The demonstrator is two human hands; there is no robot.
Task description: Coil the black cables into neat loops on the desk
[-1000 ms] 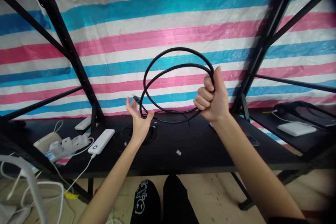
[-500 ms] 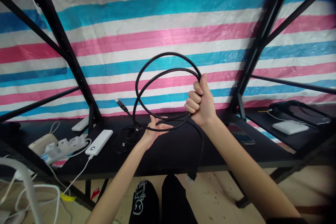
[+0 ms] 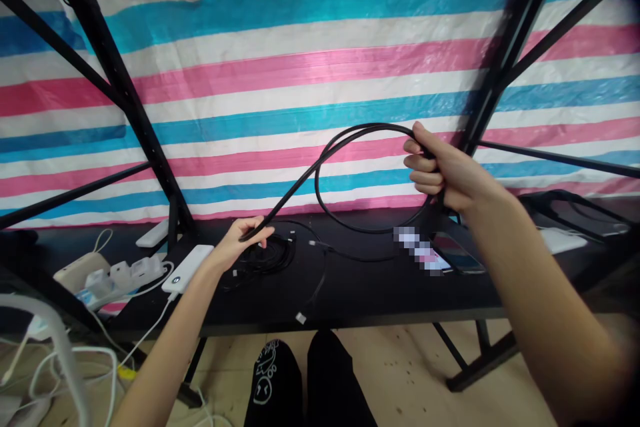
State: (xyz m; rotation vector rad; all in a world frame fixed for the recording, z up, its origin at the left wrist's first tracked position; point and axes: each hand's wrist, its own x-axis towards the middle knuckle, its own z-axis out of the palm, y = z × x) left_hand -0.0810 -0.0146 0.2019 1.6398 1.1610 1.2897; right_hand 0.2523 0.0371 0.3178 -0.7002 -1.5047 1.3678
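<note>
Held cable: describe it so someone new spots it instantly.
Face the striped sheet behind the black shelf. In front of it, find the left grip and right grip; the black cable runs between them, making a loop beside the right grip. Unlike the coiled wire lying on the shelf, that loop is held up against the sheet.

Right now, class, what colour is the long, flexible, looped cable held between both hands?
The long, flexible, looped cable is black, clearest in the head view.

Head-worn view, facing forward and down over a black shelf [image 3: 370, 293], close, right edge perhaps blurred
</note>
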